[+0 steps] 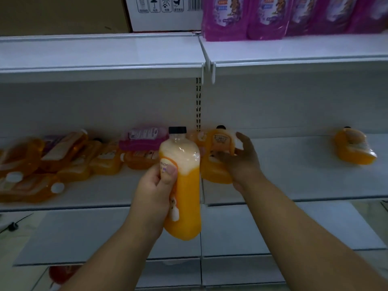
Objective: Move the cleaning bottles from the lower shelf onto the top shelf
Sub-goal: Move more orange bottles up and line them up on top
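The left hand (156,185) grips an upright orange bottle (182,185) in front of the lower shelf (304,185), thumb pressed over its label and fingers curled round its back. The bottle has a black cap (177,130), foam under the neck and orange liquid below; the print on its label is too blurred to read.

At two o'clock from it, the right hand (241,162) reaches a second orange bottle (218,156) lying on the lower shelf, with the thumb raised above it and the fingers curled under its side. How firmly it holds cannot be told. That bottle's white label carries small dark print, unreadable.

At nine o'clock, a heap of orange bottles (52,162) lies on its side on the lower shelf, with a pink bottle (144,139) resting on top of the heap's right end; its label text is blurred. At three o'clock, well apart, one more orange bottle (354,148) lies alone.

At twelve o'clock the top shelf (105,53) bears a white carton (163,15) printed with handling symbols and a barcode. At one o'clock stand purple refill pouches (273,15) with illegible labels.
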A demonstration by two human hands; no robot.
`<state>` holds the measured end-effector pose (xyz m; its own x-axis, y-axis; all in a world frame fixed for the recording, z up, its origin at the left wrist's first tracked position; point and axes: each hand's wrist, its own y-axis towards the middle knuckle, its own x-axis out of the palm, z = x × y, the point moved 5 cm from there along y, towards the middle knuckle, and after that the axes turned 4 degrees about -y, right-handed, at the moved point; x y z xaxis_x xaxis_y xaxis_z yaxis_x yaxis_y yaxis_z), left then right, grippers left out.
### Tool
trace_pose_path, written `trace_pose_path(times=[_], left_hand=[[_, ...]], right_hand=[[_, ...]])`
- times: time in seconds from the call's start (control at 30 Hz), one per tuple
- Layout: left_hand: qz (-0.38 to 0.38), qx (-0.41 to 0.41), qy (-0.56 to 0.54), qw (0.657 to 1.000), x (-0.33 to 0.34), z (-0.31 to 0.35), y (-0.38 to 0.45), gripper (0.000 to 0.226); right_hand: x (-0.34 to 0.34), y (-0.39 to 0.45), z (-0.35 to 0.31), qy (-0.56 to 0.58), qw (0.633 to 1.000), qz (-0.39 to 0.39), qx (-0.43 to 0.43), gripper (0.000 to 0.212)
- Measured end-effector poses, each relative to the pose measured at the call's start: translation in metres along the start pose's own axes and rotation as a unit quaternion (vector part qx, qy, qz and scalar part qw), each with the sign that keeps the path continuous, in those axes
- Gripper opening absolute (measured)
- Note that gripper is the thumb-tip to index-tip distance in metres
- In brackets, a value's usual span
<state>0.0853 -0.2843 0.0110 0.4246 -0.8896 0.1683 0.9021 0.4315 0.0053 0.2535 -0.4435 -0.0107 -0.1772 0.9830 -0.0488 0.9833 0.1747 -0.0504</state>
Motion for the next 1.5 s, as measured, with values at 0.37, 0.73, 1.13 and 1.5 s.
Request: trace_pose_path(times=[0.37, 0.73, 1.13, 1.5], left_hand=[[-0.017, -0.003, -0.028, 0.999, 0.066, -0.001, -0.034, 0.069], [-0.087, 0.162, 0.08, 0.98, 0.253, 0.012, -0.102, 0.072], [-0.145, 0.284, 0.141, 0.937, 0.407, 0.133, -0.107, 0.065], [-0.242, 0.365, 0.211, 0.874, 0.519, 0.225, -0.021, 0.071]], right_hand=[[-0.107, -0.102, -0.009, 0.452, 0.866, -0.189, 0.098, 0.092], [-0.333, -0.195, -0.071, 0.204, 0.972, -0.055, -0.1, 0.09], [-0.452, -0.214, -0.187, 0.075, 0.926, 0.156, -0.337, 0.098], [-0.499, -0.142, -0.263, -0.065, 0.876, 0.253, -0.405, 0.093]])
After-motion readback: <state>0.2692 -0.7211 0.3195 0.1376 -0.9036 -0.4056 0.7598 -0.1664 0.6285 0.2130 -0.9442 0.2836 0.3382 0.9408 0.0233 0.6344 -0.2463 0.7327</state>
